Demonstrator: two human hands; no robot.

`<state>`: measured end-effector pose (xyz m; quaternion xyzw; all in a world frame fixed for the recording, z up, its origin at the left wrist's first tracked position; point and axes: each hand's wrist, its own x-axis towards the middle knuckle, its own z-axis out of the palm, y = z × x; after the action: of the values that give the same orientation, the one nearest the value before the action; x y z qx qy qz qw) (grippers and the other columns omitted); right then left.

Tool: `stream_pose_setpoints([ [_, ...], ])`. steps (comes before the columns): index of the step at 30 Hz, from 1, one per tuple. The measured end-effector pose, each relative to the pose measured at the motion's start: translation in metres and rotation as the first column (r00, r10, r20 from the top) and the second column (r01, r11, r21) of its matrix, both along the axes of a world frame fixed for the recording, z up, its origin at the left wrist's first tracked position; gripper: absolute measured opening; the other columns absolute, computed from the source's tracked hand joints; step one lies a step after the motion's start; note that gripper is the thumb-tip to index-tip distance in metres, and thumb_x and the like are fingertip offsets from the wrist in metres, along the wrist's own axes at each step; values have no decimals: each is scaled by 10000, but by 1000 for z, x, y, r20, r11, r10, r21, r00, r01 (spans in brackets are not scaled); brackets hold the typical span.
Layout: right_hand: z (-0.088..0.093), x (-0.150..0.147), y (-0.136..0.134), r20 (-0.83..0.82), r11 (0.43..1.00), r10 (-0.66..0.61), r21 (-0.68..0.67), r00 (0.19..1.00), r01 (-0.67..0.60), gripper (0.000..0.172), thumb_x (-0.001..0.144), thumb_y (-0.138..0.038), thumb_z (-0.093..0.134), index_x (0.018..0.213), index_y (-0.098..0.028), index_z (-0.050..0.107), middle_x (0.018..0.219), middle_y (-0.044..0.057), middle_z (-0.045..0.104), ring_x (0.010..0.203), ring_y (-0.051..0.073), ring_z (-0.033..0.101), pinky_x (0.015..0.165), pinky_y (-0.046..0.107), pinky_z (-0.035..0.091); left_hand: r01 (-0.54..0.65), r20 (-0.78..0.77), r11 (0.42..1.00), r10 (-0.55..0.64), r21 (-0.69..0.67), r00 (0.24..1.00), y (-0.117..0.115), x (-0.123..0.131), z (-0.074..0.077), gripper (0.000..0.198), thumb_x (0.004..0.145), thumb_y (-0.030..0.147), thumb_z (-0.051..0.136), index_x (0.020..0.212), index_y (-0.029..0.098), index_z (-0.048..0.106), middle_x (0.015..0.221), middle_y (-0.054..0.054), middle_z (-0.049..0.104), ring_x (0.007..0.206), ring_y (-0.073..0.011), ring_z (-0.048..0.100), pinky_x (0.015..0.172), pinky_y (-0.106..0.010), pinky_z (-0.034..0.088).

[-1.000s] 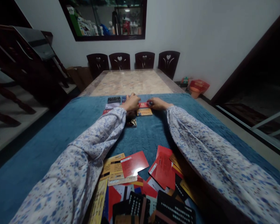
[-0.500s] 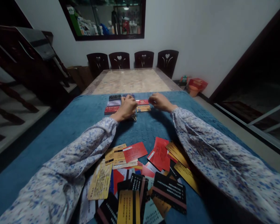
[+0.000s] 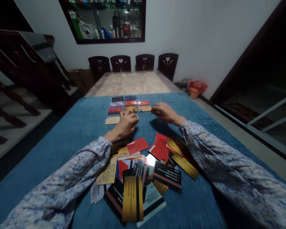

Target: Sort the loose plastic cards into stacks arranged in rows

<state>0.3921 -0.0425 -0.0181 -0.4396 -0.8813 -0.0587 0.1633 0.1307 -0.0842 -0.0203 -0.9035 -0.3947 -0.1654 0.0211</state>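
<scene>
Small stacks of cards lie in rows on the blue cloth: a black one [image 3: 117,99], a dark blue one [image 3: 130,98], red ones [image 3: 115,110] and a pale yellow one [image 3: 112,120] among them. My left hand [image 3: 127,122] is over the nearest row, fingers curled down and partly hiding a card; what they grip is hidden. My right hand [image 3: 165,113] hovers just right of a yellow card [image 3: 145,108], its fingers bent together, and nothing can be made out in them. Nearer me is a loose pile with red [image 3: 137,145], gold [image 3: 132,198] and black cards [image 3: 168,178].
The blue cloth [image 3: 62,136] covers the near part of a long table [image 3: 135,83]. Four dark chairs stand behind it, one at the right [image 3: 168,65]. An orange bin [image 3: 194,92] with a red bag is on the floor to the right.
My left hand has come down and nearer, uncovering more stacks and the pale yellow card. My right hand has moved slightly nearer too. The camera view has shifted a little.
</scene>
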Motion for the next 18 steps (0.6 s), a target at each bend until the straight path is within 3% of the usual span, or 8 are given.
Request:
stream_pose_setpoints([
  [8,-18,4,-35,-29,998,64,-26,998,-64,248,964,-172,500,965,-184,748,932,99,707,864,217,536,748,311,336,82,-42,996,-84,-39,996,-28,0,-14,235,954,190,519,925,211,751,1029,-109,732,1193,-305,504,942,-500,314],
  [18,-26,-24,-64,-6,989,149,-23,989,-149,219,973,-201,525,953,-209,743,876,80,682,835,210,495,698,319,275,29,-37,993,-34,-116,999,-51,-27,-12,234,978,225,526,934,218,755,1010,-96,736,1194,-301,508,984,-507,315],
])
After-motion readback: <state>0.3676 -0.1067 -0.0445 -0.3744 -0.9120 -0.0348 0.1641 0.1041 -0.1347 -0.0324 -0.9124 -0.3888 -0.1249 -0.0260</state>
